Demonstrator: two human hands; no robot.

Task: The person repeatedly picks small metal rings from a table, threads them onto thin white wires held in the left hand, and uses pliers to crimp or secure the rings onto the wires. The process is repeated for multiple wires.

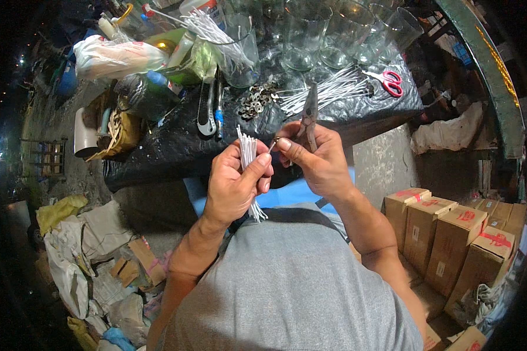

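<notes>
strands [249, 152], white and thin, stand bunched nearly upright in the left hand [231, 178], pinched between thumb and curled fingers in front of the person's body. the right hand [322, 161] holds pliers [310, 114], nose pointing up and away, while its thumb and forefinger pinch something small beside the bunch, perhaps a metal tab, though it is too small to be sure. beyond, on black plastic sheeting [158, 155], a pile of metal tabs [255, 102] lies near loose white strands [328, 92] and red-handled scissors [390, 83].
</notes>
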